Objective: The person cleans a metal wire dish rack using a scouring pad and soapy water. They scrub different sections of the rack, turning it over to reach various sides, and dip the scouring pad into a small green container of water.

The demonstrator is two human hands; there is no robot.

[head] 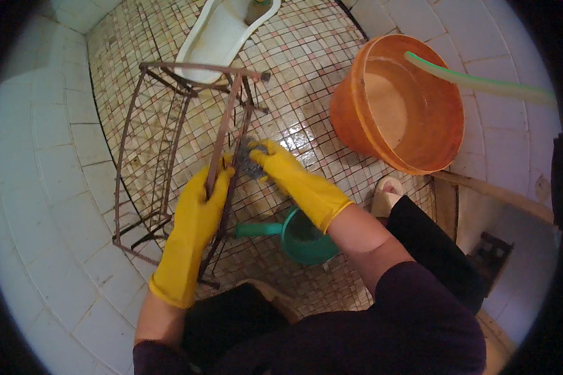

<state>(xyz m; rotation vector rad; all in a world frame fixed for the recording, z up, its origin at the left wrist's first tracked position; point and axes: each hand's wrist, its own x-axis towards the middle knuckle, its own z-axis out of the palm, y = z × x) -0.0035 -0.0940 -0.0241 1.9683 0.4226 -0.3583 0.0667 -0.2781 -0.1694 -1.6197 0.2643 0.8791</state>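
Observation:
A rusty brown metal rack point(224, 123) with thin wire bars stands tilted on the tiled floor in front of me. In a yellow rubber glove, my left hand point(206, 192) grips one of its long flat bars. My right hand point(277, 164), gloved the same way, holds a grey scouring pad point(249, 159) against a neighbouring bar of the rack. The fingertips of my right hand are partly hidden by the pad. Beneath my right forearm lies a green plastic dipper point(309, 241), its handle pointing left.
An orange plastic bucket point(352, 112) leans at the right, with a clear green-striped hose point(478, 80) reaching into it. At the far end a white squat toilet point(211, 37) is set in the wet mosaic floor point(305, 84). A white tiled wall point(42, 178) runs along the left.

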